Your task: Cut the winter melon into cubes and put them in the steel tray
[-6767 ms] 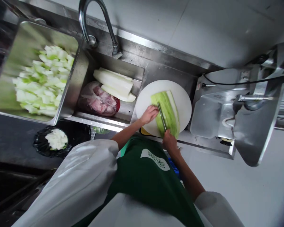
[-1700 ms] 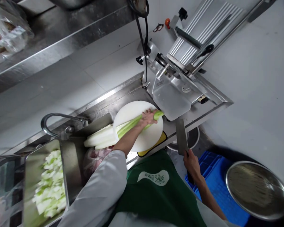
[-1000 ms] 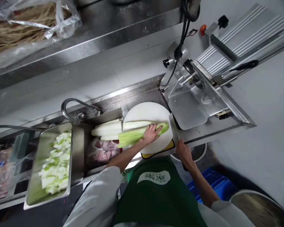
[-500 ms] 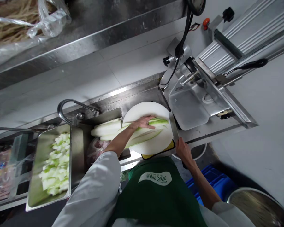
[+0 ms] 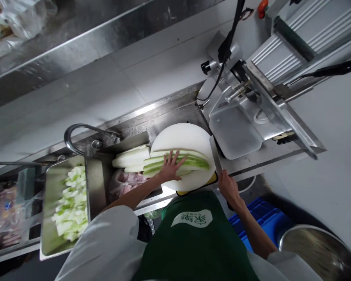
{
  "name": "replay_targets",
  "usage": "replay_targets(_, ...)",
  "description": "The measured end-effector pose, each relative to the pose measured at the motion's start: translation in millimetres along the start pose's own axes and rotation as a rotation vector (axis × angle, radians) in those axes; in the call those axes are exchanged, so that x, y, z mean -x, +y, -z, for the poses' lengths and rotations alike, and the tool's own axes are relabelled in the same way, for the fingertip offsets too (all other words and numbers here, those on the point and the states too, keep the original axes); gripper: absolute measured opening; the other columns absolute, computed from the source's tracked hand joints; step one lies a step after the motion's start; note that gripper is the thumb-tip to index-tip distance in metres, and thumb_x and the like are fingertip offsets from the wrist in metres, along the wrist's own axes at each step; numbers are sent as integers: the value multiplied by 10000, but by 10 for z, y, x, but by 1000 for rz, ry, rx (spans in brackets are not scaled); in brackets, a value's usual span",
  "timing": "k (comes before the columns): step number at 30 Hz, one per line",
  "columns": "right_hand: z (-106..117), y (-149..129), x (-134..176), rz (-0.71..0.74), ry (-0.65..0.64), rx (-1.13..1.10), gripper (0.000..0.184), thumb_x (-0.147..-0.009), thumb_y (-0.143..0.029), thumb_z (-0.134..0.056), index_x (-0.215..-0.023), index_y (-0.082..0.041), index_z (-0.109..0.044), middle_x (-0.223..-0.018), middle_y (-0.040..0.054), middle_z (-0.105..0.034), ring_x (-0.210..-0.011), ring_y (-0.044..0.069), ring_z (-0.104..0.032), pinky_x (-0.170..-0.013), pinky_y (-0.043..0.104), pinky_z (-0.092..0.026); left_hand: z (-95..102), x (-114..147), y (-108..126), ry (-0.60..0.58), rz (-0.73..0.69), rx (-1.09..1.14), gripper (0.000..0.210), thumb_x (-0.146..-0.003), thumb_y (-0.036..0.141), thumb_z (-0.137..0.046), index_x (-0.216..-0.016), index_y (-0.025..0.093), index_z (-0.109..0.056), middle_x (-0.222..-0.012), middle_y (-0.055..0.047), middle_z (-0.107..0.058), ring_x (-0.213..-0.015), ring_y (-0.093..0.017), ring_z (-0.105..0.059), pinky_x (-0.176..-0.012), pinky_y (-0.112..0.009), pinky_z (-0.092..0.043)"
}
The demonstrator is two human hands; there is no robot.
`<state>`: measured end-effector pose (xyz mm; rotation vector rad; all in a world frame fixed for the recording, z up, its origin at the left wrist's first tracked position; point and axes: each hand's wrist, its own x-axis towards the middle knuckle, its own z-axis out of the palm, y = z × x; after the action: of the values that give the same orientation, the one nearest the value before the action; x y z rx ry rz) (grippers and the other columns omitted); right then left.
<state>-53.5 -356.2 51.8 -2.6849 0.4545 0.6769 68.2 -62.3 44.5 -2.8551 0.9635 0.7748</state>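
Note:
My left hand lies with its fingers spread over long pale-green vegetable strips, placed side by side on a round white cutting board. In my right hand is the handle of a broad-bladed kitchen knife. Its blade stands at the board's right edge, apart from the strips. More white-green vegetable pieces lie just left of the board, over the sink. Below those, a clear plastic bag with pinkish contents is partly covered by my left forearm.
A steel pan holding chopped pale-green chunks rests at the left, under a curved faucet. Right of the board stands a slicing machine. A steel shelf runs overhead. Blue crates and a large metal pot are low at the right.
My left hand has moved toward me and flattened, fingers spread across the strips. The strips now lie gathered together. My right hand and the knife stay at the board's right edge.

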Motion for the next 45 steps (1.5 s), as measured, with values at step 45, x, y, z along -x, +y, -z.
replay_targets(45, 1135, -838, -745, 369, -167, 404, 290, -1014, -112, -338, -1250, -66, -499, -980, 195, -711, -976, 282, -717, -761, 306, -445, 27, -285, -40, 311, 537, 278, 843, -911, 799, -345, -1597, 311, -296, -1492, -156, -428, -1270, -390, -433, -1086, -597, -315)
